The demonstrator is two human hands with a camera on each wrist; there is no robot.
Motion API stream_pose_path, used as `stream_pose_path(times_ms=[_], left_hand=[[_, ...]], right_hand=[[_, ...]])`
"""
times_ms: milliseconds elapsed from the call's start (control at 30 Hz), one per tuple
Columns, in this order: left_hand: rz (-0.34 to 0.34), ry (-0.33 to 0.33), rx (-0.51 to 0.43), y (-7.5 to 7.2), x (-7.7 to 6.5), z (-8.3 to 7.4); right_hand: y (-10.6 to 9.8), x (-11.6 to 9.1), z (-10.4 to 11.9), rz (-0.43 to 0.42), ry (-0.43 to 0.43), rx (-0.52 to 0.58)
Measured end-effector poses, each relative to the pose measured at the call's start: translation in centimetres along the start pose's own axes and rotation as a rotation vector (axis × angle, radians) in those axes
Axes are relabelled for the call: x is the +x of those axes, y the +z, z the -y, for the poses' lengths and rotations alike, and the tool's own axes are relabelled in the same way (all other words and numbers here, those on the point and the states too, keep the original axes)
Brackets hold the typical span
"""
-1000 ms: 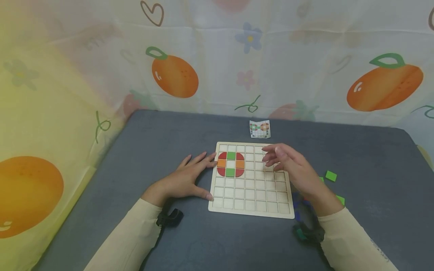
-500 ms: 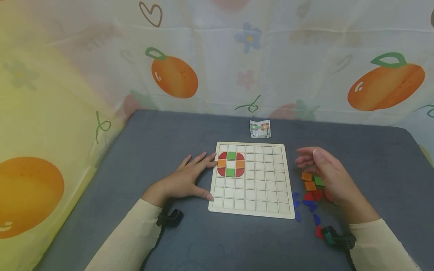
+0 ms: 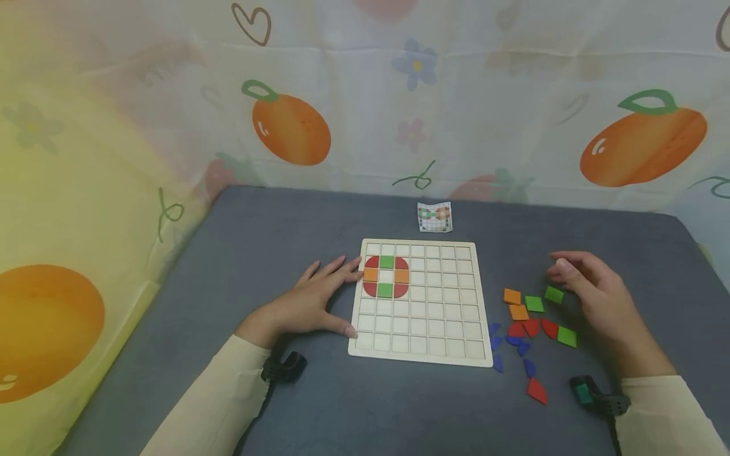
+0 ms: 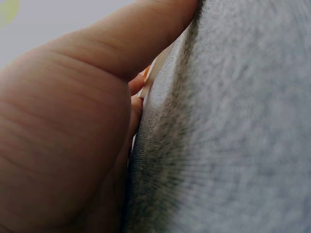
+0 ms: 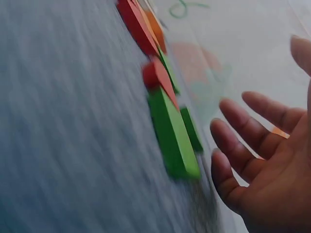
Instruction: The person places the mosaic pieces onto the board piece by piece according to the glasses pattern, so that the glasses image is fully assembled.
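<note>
A pale wooden grid board [image 3: 422, 327] lies on the table. At its upper left, red rounded corner pieces [image 3: 371, 289], green squares [image 3: 384, 290] and orange squares [image 3: 402, 276] form a ring around one bare cell. My left hand [image 3: 313, 301] is spread flat beside the board, fingertips and thumb touching its left edge. To the right of the loose tiles hovers my right hand [image 3: 604, 304], fingers loosely bent and holding nothing. Nearest to it are a loose green square [image 3: 554, 294] and another green tile [image 5: 172, 138], seen from the side in the right wrist view.
Right of the board lie loose orange squares [image 3: 512, 296], red quarter-round pieces [image 3: 537, 391] and several small blue pieces [image 3: 530, 368]. A small printed pattern card [image 3: 435, 217] stands behind the board. A patterned curtain [image 3: 365, 95] hangs beyond the table's back edge.
My right hand has moved right, from above the board to beyond the loose tiles, uncovering them. The left hand has stayed at the board's edge.
</note>
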State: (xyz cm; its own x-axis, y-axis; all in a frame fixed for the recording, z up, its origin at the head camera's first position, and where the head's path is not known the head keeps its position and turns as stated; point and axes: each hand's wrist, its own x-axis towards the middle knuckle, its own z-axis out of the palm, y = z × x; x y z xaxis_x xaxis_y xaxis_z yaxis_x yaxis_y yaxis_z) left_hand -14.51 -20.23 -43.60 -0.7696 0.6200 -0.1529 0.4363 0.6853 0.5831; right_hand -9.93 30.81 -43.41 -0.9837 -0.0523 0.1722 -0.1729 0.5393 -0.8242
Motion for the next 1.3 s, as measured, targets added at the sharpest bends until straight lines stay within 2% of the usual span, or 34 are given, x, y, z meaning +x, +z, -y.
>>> stream_pose_path(times_ms=[167, 367, 467, 600, 767, 967, 1167, 1300], left_hand=[[0.002, -0.002, -0.002, -0.2, -0.1, -0.1], [0.006, -0.012, 0.009, -0.1, 0.0, 0.1], [0.004, -0.006, 0.015, -0.1, 0.0, 0.2], [0.001, 0.001, 0.012, -0.2, 0.0, 0.2], [0.002, -0.002, 0.009, -0.1, -0.1, 0.1], [0.008, -0.015, 0.011, -0.1, 0.0, 0.2], [0.01, -0.012, 0.014, 0.0, 0.0, 0.2], [0.005, -0.002, 0.008, -0.1, 0.0, 0.2]], right_hand=[[-1.3, -0.3, -1.5, 0.02, 0.051, -0.059], [-1.6, -0.4, -1.8, 0.147, 0.109, -0.156], [-1.5, -0.2, -1.7, 0.206, 0.095, -0.202], [-1.3, -0.1, -1.6, 0.228, 0.056, -0.229], [-1.2, -0.2, -1.5, 0.207, 0.044, -0.258], [-1.0, -0.2, -1.2, 0.122, 0.012, -0.23], [-0.6, -0.2, -0.9, 0.062, 0.062, -0.197], [-0.3, -0.2, -0.4, 0.057, 0.092, -0.2]])
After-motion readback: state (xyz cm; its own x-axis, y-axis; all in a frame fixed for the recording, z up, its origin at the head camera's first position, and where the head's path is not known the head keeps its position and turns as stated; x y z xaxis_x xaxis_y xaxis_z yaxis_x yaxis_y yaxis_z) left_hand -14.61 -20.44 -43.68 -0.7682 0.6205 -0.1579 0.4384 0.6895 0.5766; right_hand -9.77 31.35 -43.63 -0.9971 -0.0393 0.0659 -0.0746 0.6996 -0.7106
